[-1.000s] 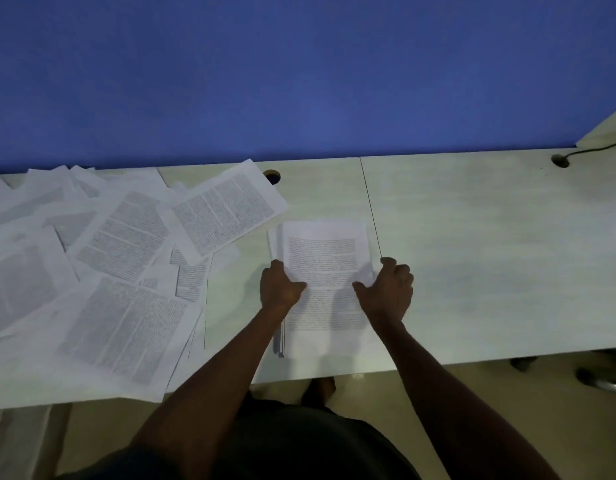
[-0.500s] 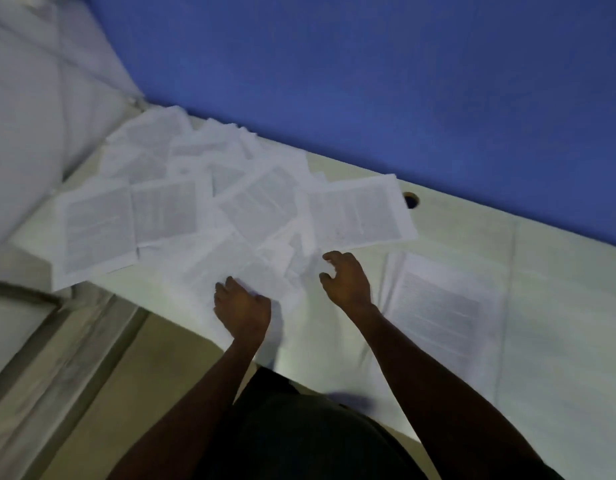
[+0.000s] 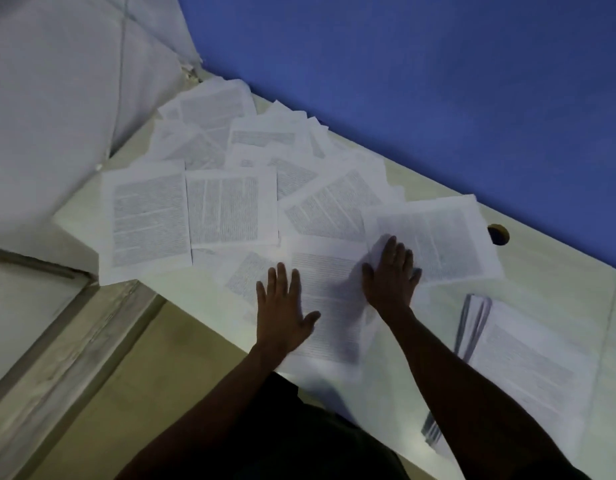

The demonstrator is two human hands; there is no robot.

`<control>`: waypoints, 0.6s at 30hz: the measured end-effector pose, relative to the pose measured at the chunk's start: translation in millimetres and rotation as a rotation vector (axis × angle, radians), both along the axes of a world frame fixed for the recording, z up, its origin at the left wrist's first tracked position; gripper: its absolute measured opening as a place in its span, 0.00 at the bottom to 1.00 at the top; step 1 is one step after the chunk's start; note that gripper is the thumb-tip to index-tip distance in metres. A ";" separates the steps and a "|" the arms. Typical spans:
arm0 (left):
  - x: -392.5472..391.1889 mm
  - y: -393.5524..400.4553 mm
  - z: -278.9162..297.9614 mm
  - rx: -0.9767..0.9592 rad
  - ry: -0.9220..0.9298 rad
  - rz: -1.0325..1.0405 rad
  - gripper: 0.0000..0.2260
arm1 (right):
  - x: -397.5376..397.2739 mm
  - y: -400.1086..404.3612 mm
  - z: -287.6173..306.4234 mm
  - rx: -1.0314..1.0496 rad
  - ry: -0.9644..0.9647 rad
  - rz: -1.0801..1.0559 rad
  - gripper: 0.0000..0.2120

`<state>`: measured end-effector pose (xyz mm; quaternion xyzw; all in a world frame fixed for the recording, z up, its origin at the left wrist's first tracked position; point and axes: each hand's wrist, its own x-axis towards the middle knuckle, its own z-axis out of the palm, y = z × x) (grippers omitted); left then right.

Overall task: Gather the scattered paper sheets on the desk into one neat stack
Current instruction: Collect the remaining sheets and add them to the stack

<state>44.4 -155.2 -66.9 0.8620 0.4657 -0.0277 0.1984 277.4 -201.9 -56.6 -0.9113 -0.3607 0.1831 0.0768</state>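
Scattered sheets (image 3: 230,188) overlap across the left of the desk (image 3: 549,271). The left hand (image 3: 282,313) lies flat, fingers spread, on the near sheet (image 3: 331,299), and the right hand (image 3: 391,275), fingers straight, presses its far edge, perhaps also touching the angled sheet (image 3: 441,233) beyond. The gathered stack (image 3: 521,362) lies apart at the right.

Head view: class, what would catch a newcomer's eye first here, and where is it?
First, the loose sheets fanned over the desk's left end, overlapping at all angles. At centre, the left hand and right hand lie flat with fingers spread on the nearest sheets. To the right, near the desk's front edge, sits the stack.
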 end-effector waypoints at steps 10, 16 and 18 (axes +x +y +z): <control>31.5 73.0 -5.5 -0.008 -0.079 -0.149 0.43 | -39.8 -71.5 -1.3 0.089 -0.062 0.033 0.22; 69.3 107.1 13.0 -0.020 -0.257 -0.064 0.29 | -54.2 -70.6 6.3 0.272 -0.070 -0.173 0.32; 85.7 133.4 14.6 -0.009 -0.245 -0.061 0.31 | -56.1 -58.9 13.4 0.097 -0.022 -0.471 0.50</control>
